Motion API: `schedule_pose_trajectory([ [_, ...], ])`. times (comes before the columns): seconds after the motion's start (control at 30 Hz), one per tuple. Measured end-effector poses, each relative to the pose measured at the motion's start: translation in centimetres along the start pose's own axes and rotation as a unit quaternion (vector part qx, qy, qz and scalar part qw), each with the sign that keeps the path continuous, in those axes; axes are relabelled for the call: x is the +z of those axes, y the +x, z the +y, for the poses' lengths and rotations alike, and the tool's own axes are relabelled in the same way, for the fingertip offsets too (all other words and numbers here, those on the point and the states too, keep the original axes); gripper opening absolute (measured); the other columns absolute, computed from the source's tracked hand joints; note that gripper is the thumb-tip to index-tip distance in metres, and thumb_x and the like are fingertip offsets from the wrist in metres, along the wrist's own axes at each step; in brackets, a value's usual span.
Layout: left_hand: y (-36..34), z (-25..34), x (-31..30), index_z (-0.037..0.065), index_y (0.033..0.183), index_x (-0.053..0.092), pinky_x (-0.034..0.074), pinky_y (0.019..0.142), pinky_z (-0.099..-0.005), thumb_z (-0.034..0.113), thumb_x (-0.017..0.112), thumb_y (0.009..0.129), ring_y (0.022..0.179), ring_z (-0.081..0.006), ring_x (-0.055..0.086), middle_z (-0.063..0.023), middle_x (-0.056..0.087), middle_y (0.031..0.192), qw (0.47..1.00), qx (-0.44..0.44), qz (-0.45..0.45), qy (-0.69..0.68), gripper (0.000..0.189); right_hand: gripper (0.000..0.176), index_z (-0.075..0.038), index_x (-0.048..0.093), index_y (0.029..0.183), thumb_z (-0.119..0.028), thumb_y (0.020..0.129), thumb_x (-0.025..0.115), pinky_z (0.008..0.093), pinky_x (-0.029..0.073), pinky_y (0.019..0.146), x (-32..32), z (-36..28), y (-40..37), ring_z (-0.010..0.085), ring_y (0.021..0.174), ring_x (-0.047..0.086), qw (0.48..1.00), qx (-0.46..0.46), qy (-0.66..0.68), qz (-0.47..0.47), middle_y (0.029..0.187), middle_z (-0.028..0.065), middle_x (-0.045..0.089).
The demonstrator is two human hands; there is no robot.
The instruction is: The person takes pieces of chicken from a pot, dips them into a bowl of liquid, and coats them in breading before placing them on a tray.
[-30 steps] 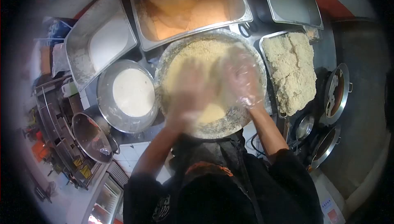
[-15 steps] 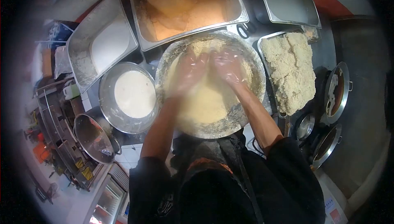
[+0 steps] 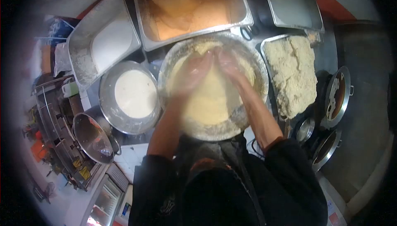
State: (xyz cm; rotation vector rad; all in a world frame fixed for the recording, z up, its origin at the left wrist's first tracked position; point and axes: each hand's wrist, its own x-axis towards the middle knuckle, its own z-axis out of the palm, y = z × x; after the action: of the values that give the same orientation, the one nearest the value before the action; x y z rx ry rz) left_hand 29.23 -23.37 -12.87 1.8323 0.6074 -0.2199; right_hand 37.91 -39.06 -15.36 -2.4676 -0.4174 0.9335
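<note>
A wide, flour-coated metal bowl (image 3: 257, 109) holds pale yellow powder (image 3: 208, 104) with crumbly bits near its far side. Both hands are inside the bowl, in thin clear plastic gloves. My left hand (image 3: 197, 70) is at the far left of the powder, smeared by motion. My right hand (image 3: 228, 64) is just to its right, with its fingers angled in toward the left hand. The fingertips come close together over the powder. Blur and dust hide whether either hand has closed on any of it.
Left of the bowl stands a basin (image 3: 108, 120) of white batter, with a tray (image 3: 80, 58) of white powder beyond. A tray (image 3: 194, 37) of orange powder is behind. Coated, crumbly pieces (image 3: 291, 75) fill a right-hand tray. Scissors (image 3: 247, 32) and woks (image 3: 345, 97) are nearby.
My hands have come nearer to each other at the far side of the bowl. The crumbly bits look less exposed now, with more haze over the powder.
</note>
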Motion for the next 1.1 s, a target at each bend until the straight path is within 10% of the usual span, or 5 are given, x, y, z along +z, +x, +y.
schedule_pose_trajectory([
  [0.17, 2.2, -7.5, 0.4, 0.003, 0.114, 0.069, 0.049, 0.091, -0.0416, 0.06, 0.064, 0.091, 0.1, -0.0319, 0.067, -0.0179, 0.072, 0.101, 0.969, 0.001, -0.038, -0.244, 0.062, 0.073, 0.002, 0.045, 0.146, -0.056, 0.104, 0.034, 0.0418, 0.027, 0.12, 4.1, 7.8, 3.7, 0.0333, 0.143, 0.041, 0.938, -0.194, 0.288, 0.009, 0.152, 0.0199, 0.046],
  [0.33, -4.3, 4.3, -3.5, 0.004, 0.146, 0.048, 0.04, 0.115, -0.0377, 0.025, 0.06, 0.1, 0.137, -0.0369, 0.047, -0.0184, 0.041, 0.155, 0.933, 0.008, -0.296, 0.205, 0.052, 0.064, 0.0, 0.06, 0.133, -0.053, 0.101, 0.045, 0.0436, 0.04, 0.111, -5.9, -0.1, -7.1, 0.0326, 0.128, 0.055, 0.966, -0.082, 0.241, -0.042, 0.137, 0.0199, 0.06],
  [0.4, -4.9, -0.6, -0.5, -0.002, 0.118, 0.064, 0.05, 0.095, -0.0462, 0.046, 0.061, 0.097, 0.11, -0.0351, 0.063, -0.025, 0.064, 0.12, 0.868, 0.454, -0.05, 0.195, 0.052, 0.062, -0.002, 0.06, 0.134, -0.053, 0.101, 0.045, 0.044, 0.04, 0.112, -8.1, -2.8, -6.7, 0.0329, 0.128, 0.056, 0.988, -0.075, 0.118, -0.057, 0.135, 0.0205, 0.061],
  [0.5, -6.8, -4.6, 2.5, 0.015, 0.15, 0.044, 0.03, 0.121, -0.0451, 0.031, 0.063, 0.098, 0.141, -0.0354, 0.041, -0.0163, 0.042, 0.155, 0.92, 0.113, -0.284, -0.246, 0.057, 0.06, -0.007, 0.061, 0.134, -0.053, 0.101, 0.045, 0.0441, 0.04, 0.113, -5.6, -4.7, -5.7, 0.0319, 0.127, 0.057, 0.978, -0.179, -0.107, -0.012, 0.134, 0.02, 0.062],
  [1.1, -8.8, -9.2, 3.3, 0.011, 0.145, 0.047, 0.035, 0.117, -0.0445, 0.028, 0.06, 0.099, 0.138, -0.0335, 0.044, -0.0164, 0.046, 0.15, 0.933, 0.228, -0.218, 0.174, 0.051, 0.09, -0.004, 0.024, 0.157, -0.056, 0.091, 0.057, 0.0516, 0.009, 0.125, 4.6, -2.3, -4.6, 0.0398, 0.151, 0.018, 0.927, -0.349, -0.053, -0.13, 0.157, 0.0249, 0.031],
])
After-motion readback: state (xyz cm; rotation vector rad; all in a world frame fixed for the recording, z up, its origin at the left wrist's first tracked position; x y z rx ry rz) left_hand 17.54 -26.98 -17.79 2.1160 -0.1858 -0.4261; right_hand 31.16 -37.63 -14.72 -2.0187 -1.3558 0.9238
